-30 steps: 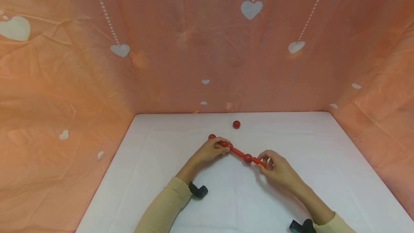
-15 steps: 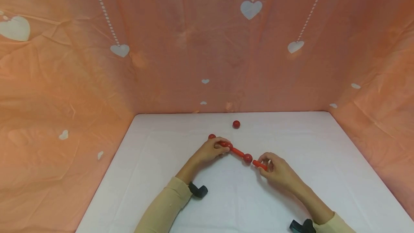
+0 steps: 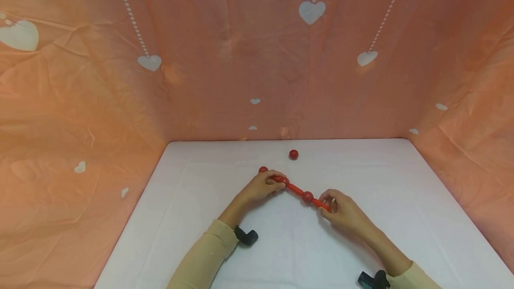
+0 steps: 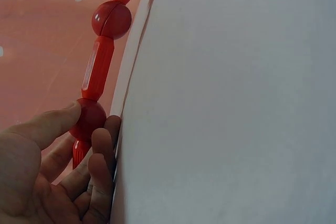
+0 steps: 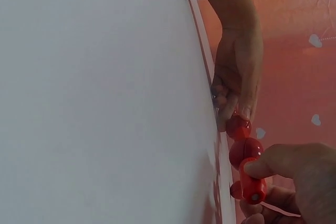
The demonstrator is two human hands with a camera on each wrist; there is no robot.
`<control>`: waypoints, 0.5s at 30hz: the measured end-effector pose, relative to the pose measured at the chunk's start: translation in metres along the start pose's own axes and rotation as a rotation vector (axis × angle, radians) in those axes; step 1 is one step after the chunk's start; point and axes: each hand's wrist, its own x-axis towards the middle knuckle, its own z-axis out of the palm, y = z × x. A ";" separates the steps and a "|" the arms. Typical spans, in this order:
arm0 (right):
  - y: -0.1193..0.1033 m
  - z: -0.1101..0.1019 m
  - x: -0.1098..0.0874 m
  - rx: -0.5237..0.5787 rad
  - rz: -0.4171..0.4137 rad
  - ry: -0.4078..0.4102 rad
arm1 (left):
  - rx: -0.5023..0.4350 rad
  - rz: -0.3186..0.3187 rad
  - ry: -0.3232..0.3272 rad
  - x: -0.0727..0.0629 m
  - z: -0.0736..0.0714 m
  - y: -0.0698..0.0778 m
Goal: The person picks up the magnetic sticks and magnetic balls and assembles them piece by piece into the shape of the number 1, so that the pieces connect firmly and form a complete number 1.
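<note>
My left hand (image 3: 261,186) pinches a red ball (image 4: 89,120) between thumb and fingers. A red rod (image 3: 296,189) runs from that ball to a second red ball (image 3: 307,197). In my right hand (image 3: 345,208), thumb and fingers pinch another red rod (image 3: 321,204), whose near end meets the second ball. Whether it is seated in the ball cannot be told. Past my left fingers shows a further red ball (image 3: 263,169), and part of a rod (image 4: 79,150) appears below the pinched ball in the left wrist view.
A loose red ball (image 3: 293,154) lies toward the back of the white table (image 3: 209,159). Orange cloth (image 3: 225,79) printed with pale hearts stands behind and at both sides. A dark wrist-worn camera (image 3: 246,237) sits at my left cuff.
The rod in my right hand met the second ball, came away leaving a small gap, and now touches it again. My left hand has kept its place.
</note>
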 end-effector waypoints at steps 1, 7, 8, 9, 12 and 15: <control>0.000 0.000 0.000 -0.004 0.002 -0.002 | 0.002 -0.002 0.001 0.000 0.000 0.000; 0.002 0.001 0.001 -0.007 0.020 -0.007 | 0.001 -0.008 0.003 0.001 0.000 -0.001; 0.002 0.001 0.001 -0.005 0.024 -0.007 | 0.001 -0.007 0.003 0.001 0.000 0.000; 0.002 0.001 0.001 -0.004 0.027 -0.008 | 0.001 -0.007 0.002 0.001 0.000 0.000; 0.003 0.001 0.001 -0.008 0.030 -0.010 | -0.001 -0.006 0.001 0.001 0.000 0.000; 0.003 0.001 0.001 -0.016 0.023 -0.009 | -0.010 -0.011 -0.003 0.000 0.000 0.001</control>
